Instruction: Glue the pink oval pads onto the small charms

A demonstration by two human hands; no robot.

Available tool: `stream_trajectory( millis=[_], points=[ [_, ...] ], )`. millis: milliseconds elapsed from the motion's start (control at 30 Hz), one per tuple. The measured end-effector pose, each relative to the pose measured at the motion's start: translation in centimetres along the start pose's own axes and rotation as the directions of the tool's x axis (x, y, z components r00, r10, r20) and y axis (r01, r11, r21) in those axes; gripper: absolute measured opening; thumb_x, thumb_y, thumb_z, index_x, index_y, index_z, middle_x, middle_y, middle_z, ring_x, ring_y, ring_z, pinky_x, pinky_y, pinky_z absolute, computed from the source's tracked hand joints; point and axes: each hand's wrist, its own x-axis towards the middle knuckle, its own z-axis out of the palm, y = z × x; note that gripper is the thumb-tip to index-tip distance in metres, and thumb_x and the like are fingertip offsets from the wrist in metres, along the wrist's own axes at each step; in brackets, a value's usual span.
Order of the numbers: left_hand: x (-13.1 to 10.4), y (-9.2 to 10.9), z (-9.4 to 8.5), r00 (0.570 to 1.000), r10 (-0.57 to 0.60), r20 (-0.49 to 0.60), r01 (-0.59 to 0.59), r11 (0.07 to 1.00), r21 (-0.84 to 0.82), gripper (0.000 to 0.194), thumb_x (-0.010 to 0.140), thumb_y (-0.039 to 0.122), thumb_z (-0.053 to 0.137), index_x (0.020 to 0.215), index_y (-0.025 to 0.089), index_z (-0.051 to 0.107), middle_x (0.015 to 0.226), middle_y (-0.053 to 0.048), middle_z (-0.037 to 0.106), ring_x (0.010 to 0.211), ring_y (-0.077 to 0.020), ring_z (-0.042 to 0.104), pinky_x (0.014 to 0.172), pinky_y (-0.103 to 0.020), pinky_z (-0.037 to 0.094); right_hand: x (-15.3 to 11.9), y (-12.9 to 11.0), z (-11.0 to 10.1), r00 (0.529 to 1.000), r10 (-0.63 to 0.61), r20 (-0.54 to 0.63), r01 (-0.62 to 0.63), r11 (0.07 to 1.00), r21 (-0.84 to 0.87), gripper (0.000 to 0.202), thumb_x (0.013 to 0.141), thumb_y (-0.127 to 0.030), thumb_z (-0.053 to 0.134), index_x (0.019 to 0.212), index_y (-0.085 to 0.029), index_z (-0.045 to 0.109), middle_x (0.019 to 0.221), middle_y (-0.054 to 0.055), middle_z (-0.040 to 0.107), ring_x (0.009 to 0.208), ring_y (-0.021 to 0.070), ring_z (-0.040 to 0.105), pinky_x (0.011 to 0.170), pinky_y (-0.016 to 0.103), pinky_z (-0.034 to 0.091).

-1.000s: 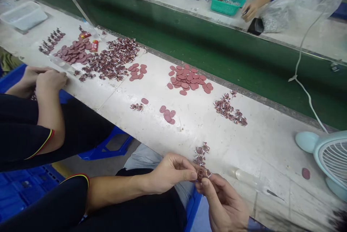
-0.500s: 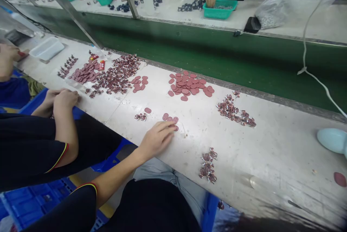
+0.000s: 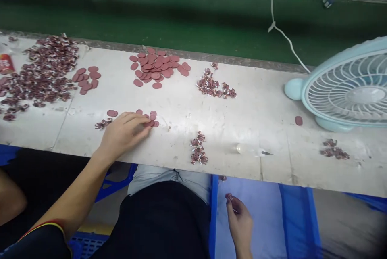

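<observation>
On the white worktop, my left hand [image 3: 125, 134] has its thumb and fingertips on a small cluster of reddish-brown oval discs [image 3: 153, 115], pinching at one of them. A single oval disc [image 3: 112, 113] and a few small brown-and-white figures [image 3: 103, 124] lie beside its knuckles. Below the table edge, my right hand [image 3: 240, 220] pinches a small brown figure [image 3: 229, 197] between thumb and fingers, above a blue bin [image 3: 214, 214] with a pale lining. Its exact shape is too small to make out. A short row of similar figures [image 3: 198, 149] lies near the table's front edge.
A larger pile of oval discs [image 3: 157, 65] and a heap of figures [image 3: 211, 83] lie toward the back. Another big heap [image 3: 48, 69] is at left. A light-blue fan [image 3: 347, 89] stands at right, its white cord [image 3: 284, 35] running upward. A neighbour's arm [image 3: 10, 198] shows at left.
The view has swung right, bringing the fan and my right hand with a figure into sight. My left hand stays at the disc cluster, its fingers drawn closer together.
</observation>
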Motion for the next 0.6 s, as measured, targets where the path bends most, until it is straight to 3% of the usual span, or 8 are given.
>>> stream_trajectory(
  millis=[133,267,400,600],
  points=[
    [-0.3,0.5,-0.9,0.996,-0.091,0.024,0.094,0.983,-0.158,0.029,0.114,0.042,0.076,0.139,0.033,0.088,0.115,-0.005,0.089,0.104,-0.026,0.083,0.082,-0.038,0.065,1.8,1.5,3.4,0.997,-0.026,0.067,0.027,1.0,-0.015,0.057,0.101,-0.075,0.078,0.122,-0.024,0.09,0.123,0.009,0.097,0.109,0.029,0.091,0.112,0.057,0.072],
    [-0.7,0.9,-1.4,0.987,-0.142,0.077,0.161,0.905,-0.393,0.029,0.113,0.04,0.078,0.139,0.039,0.09,0.109,-0.003,0.086,0.094,-0.0223,0.077,0.075,-0.036,0.063,3.1,2.2,5.5,0.995,-0.069,0.076,0.073,0.996,-0.051,0.047,0.108,-0.065,0.079,0.127,-0.022,0.086,0.127,0.007,0.093,0.119,0.0261,0.086,0.119,0.057,0.068],
    [-1.3,1.2,-1.4,0.979,-0.179,0.099,0.204,0.82,-0.534,0.025,0.112,0.038,0.081,0.133,0.041,0.093,0.108,-0.004,0.085,0.097,-0.0237,0.078,0.077,-0.038,0.064,3.9,2.3,6.0,0.993,-0.082,0.08,0.089,0.992,-0.091,0.042,0.11,-0.061,0.078,0.126,-0.022,0.084,0.124,0.006,0.091,0.116,0.0253,0.085,0.117,0.056,0.068],
    [-2.0,1.4,-1.3,0.967,-0.219,0.132,0.255,0.782,-0.569,0.023,0.111,0.039,0.081,0.13,0.037,0.094,0.109,-0.004,0.084,0.099,-0.0242,0.079,0.083,-0.039,0.068,3.8,0.9,5.6,0.989,-0.103,0.109,0.113,0.99,-0.087,0.038,0.109,-0.058,0.08,0.121,-0.022,0.084,0.121,0.005,0.089,0.115,0.026,0.084,0.115,0.055,0.068]
  ],
)
